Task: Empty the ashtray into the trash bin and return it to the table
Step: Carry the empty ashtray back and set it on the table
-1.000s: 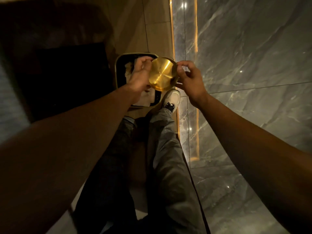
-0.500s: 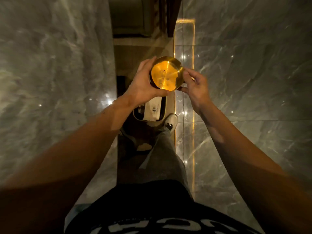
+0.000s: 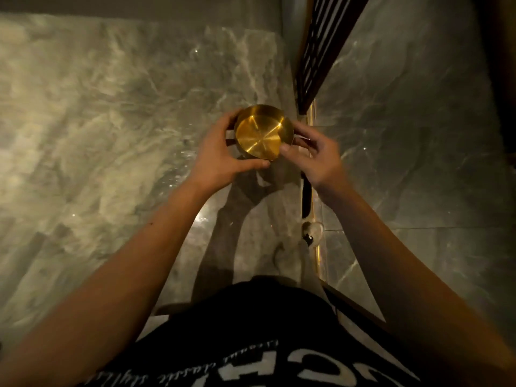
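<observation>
A round gold metal ashtray (image 3: pixel 261 134) is held out in front of me at chest height, its shiny inside facing up and looking bare. My left hand (image 3: pixel 223 155) cups its left side, with the thumb under the near rim. On the right rim my right hand (image 3: pixel 315 157) pinches with thumb and fingertips. The trash bin is out of sight, and no table shows in this view.
Grey marble floor (image 3: pixel 111 135) spreads below and to the left. A dark slatted wooden screen (image 3: pixel 324 51) stands at the upper right, with a lit gold strip (image 3: pixel 318 247) running along the floor. My white shoe (image 3: pixel 311 231) shows below my right wrist.
The view has swung away from the trash bin, which has dropped out of sight. The ashtray has turned from tilted over the bin to level, still between both hands.
</observation>
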Tool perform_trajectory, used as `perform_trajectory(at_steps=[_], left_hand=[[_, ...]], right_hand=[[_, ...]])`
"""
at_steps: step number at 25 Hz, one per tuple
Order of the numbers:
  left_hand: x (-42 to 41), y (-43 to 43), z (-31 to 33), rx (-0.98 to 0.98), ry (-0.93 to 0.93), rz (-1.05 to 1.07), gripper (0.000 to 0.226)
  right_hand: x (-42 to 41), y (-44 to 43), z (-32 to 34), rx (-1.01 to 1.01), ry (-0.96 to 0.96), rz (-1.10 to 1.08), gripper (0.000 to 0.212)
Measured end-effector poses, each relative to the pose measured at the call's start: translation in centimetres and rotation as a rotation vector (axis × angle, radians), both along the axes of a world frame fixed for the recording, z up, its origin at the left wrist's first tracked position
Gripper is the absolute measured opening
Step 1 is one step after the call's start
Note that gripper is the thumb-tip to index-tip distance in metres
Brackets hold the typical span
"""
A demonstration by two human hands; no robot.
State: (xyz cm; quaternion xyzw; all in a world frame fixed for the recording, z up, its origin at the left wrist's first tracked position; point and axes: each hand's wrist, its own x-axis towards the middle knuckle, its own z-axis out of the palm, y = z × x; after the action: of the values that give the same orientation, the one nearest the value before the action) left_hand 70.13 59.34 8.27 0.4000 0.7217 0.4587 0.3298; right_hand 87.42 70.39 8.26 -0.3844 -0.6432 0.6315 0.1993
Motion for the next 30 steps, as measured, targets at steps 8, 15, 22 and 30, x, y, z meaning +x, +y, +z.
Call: perform_trajectory(at_steps=[8,15,22,30], left_hand=[[-5.6,-10.5,3.9,0.044,0.112,0.12,0.097],[-10.6,-19.0,4.6,0.01,0.128,0.411,0.102],[-22.5,-29.5,2.3,-0.016,0.122,0.485,0.102],[-35.0,-38.5,2.9,-0.039,0.07,0.428,0.101]], right_hand=[[-6.8,-8.2,3.2,0.028,0.015,0.181,0.079],[-16.3,-13.4,4.3,0.181,0.006,0.397,0.074],[-29.1,-23.6,2.3,0.213,-0.02,0.456,0.074],[-41.1,-33.2,3.6,0.229,-0.068,0.439,0.073]])
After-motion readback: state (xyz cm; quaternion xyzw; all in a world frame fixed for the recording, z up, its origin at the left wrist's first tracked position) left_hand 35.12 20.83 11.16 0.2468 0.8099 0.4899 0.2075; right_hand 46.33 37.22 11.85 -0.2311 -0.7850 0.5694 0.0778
